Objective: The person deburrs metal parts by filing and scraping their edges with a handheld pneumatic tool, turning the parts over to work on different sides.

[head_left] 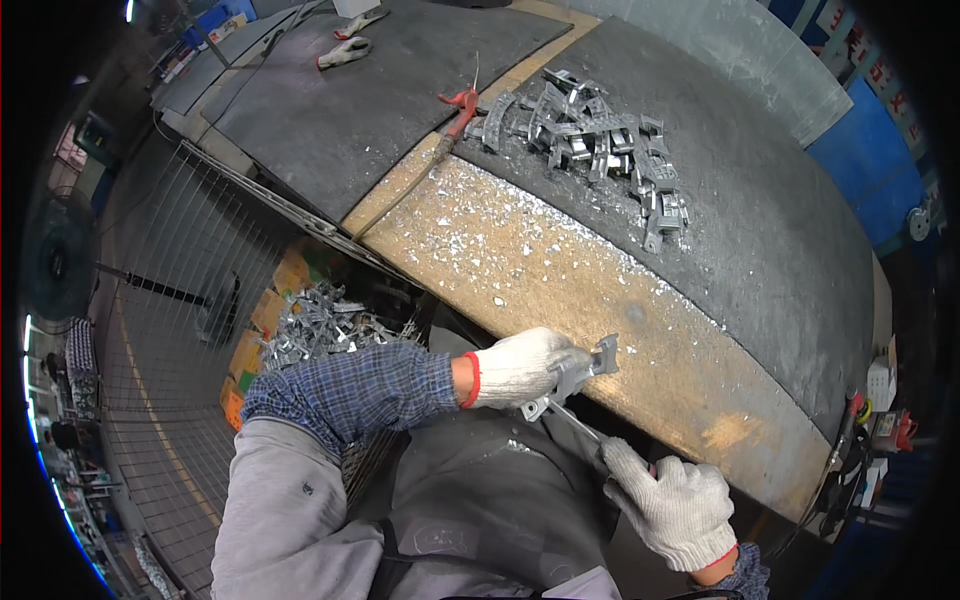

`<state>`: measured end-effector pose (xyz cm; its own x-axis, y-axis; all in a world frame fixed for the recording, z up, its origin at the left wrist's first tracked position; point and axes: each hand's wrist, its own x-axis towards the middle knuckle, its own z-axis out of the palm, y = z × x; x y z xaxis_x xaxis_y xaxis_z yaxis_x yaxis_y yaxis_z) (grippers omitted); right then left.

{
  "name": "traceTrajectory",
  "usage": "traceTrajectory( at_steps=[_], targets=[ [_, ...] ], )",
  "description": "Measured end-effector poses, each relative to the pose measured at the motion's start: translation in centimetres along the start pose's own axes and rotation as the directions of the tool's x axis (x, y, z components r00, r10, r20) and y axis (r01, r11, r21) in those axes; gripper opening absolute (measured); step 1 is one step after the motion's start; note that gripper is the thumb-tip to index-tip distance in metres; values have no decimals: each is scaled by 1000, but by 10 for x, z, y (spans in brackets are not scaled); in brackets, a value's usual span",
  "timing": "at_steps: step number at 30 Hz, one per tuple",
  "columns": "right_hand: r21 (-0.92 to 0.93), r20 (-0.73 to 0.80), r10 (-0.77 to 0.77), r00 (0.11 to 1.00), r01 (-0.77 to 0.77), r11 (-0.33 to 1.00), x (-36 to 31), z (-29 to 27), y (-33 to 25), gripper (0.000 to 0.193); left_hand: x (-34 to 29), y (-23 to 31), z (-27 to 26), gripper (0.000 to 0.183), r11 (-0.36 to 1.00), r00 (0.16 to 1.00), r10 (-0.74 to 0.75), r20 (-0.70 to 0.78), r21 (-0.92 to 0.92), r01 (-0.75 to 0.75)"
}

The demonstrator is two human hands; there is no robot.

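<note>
My left hand (525, 368), in a white knit glove with a red cuff, grips a silvery cast metal bracket (572, 378) at the near edge of the bench. The bracket's forked end sticks out past my fingers on the right, and its lower end shows below them. Closed around a slim metal file (578, 424), my right hand (675, 505) wears a matching glove. The file slants up to the left, its tip at the bracket's lower end; its handle is hidden in my fist. My dark apron (490, 500) lies below both hands.
A pile of similar brackets (610, 140) lies on the black mat (760, 230). Metal flakes cover the wooden board (480, 245). A red air blow gun (462, 108) and spare gloves (345, 52) lie farther off. More metal parts (325, 325) fill a container beside my left arm, near wire mesh (170, 270).
</note>
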<state>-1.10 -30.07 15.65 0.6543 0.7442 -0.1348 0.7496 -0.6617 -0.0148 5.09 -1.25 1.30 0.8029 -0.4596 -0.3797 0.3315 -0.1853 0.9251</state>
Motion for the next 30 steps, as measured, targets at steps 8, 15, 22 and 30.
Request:
traceTrajectory(
  at_steps=[8, 15, 22, 30],
  targets=[
    [-56, -10, 68, 998, -68, 996, 20, -16, 2, 56, 7, -22, -4, 28, 997, 998, 67, 13, 26, -67],
    [306, -5, 106, 994, -100, 947, 24, 2, 16, 67, -3, 2, 4, 38, 898, 989, -147, 26, -415, 144],
    [718, 390, -33, 920, -281, 637, 31, 44, 26, 79, -14, 10, -10, 39, 868, 965, -217, 145, -424, 259],
    [738, 575, -264, 775, -351, 577, 42, 52, -10, 81, -11, -34, -14, 54, 687, 927, 33, 373, -682, 250]
  ],
)
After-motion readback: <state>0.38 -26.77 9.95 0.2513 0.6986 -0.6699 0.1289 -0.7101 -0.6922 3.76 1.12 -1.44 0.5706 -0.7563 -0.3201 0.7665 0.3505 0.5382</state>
